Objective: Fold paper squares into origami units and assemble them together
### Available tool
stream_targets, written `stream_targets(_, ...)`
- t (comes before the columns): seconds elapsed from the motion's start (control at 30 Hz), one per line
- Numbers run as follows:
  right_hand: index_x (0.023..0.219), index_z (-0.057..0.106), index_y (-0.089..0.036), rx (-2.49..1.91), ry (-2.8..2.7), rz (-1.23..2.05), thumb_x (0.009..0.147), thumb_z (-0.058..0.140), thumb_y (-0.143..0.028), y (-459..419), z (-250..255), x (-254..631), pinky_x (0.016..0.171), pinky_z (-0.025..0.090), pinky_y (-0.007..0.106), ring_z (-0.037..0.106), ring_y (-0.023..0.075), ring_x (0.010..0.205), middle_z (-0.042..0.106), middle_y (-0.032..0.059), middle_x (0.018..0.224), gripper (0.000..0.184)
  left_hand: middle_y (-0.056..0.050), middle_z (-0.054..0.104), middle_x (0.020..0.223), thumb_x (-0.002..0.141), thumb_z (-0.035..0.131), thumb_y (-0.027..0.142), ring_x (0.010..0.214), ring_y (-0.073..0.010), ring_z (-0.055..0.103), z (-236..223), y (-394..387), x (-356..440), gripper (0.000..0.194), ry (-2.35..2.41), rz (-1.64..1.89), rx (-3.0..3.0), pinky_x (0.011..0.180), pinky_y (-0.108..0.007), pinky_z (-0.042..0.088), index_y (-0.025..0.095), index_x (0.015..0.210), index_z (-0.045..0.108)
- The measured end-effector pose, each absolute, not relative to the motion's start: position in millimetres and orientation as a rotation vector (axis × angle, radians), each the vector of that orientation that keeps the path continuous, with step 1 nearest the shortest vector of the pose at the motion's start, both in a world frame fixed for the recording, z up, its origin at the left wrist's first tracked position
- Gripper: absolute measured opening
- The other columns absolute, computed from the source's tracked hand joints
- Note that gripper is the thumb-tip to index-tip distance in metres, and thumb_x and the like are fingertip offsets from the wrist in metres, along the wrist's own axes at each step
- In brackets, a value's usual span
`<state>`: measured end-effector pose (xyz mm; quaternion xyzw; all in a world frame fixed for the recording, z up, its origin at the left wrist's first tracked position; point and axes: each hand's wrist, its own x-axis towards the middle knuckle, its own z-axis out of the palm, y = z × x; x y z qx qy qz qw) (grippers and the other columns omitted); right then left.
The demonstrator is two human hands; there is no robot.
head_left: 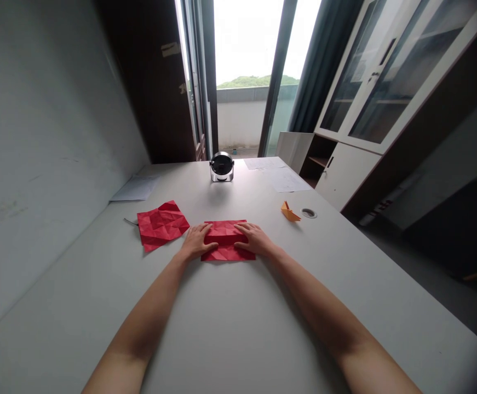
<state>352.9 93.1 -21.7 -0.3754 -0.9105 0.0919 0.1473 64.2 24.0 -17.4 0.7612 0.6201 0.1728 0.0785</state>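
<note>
- White table (230,323); window (246,44) beyond.
- Far left: creased red sheet (162,227), one corner close by the left hand (196,241).
- Left fingers extended, unclenched, pressing the left end of the paper (223,241).
- Paper: red, folded, flat between both hands. Judged light, soft, easily torn; best held by its side ends. Long axis appears left to right, along the folds.
- Right hand (254,241): likewise spread, pressing the right end.
- Far right: orange boat (290,213), well apart.
</note>
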Motion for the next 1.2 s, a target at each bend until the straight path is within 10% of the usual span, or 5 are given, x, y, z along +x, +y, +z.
stream_targets(0.4, 0.119, 0.071, -0.029, -1.037, -2.509, 0.268, 0.090, 0.067, -0.046, 96.1, -22.8, 356.6, 0.102, 0.040, 0.041, 0.054, 0.0270, 0.118, 0.063, 0.0075, 0.127, 0.034, -0.001, 0.065, 0.131, 0.085, 0.061, 0.026, 0.124, -0.0237, 0.055, -15.3, 25.2, 62.1, 0.024, 1.776, 0.727, 2.242, 0.111, -0.040, 0.040, 0.029, 0.105, 0.072)
stream_targets(0.93, 0.087, 0.068, -0.018, -0.990, -1.985, 0.819, 0.088, 0.055, -0.044, 103.4, -31.9, 352.3, 0.070, 0.051, 0.031, 0.063, 0.0202, 0.075, 0.069, 0.0032, 0.079, 0.029, -0.005, 0.073, 0.101, 0.094, 0.047, 0.040, 0.091, -0.0203, 0.067, -22.0, 29.6, 64.7, 0.025, 1.630, 1.229, 1.665, 0.077, -0.031, 0.054, 0.021, 0.100, 0.063)
stream_targets(1.2, 0.109, 0.065, -0.024, -1.230, -1.913, 0.745, 0.092, 0.049, -0.039, 92.3, -29.2, 339.4, 0.069, 0.051, 0.030, 0.065, 0.0208, 0.075, 0.071, 0.0018, 0.085, 0.028, -0.004, 0.069, 0.089, 0.097, 0.045, 0.045, 0.080, -0.0197, 0.066, -21.4, 26.7, 73.2, 0.033, 1.835, 1.220, 1.630, 0.074, -0.032, 0.053, 0.021, 0.116, 0.057)
